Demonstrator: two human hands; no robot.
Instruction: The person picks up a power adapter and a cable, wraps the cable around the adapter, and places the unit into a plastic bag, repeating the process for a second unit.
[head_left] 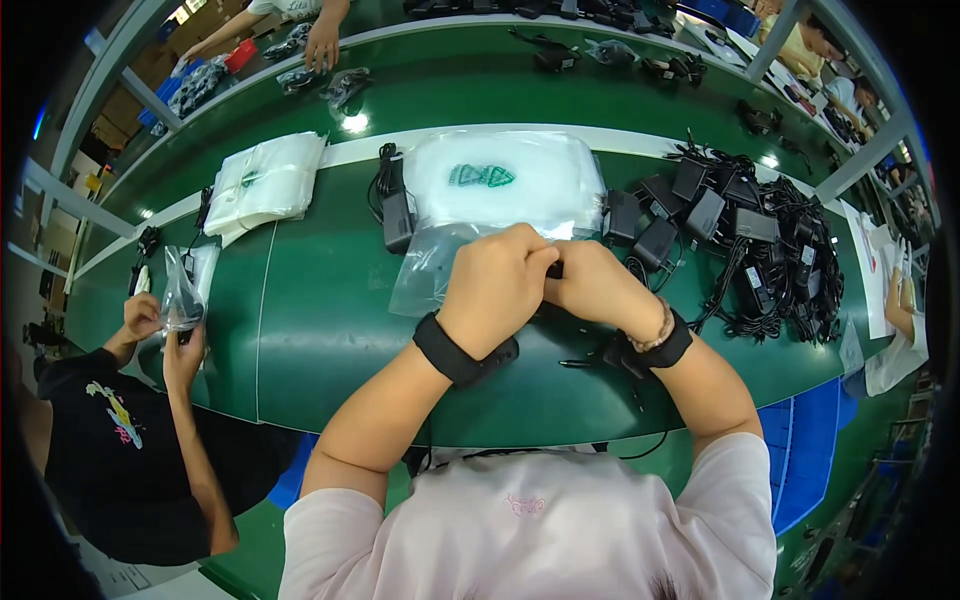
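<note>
My left hand (495,285) and right hand (590,285) meet, both clenched on a small black part (553,270) above a clear bag (430,265); likely bagging adapters, next sliding it inside

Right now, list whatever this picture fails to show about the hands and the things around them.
Head view:
- Small dark item between left hand and right hand: hidden by fingers.
- Clear bag: near edge covered by the left hand.
- Adapter pile: cords too tangled to count.

- Worn on the head, looking steeply down, close over both hands (545,285).
- Wide fisheye, bending the green table (330,330) toward the rim.
</note>
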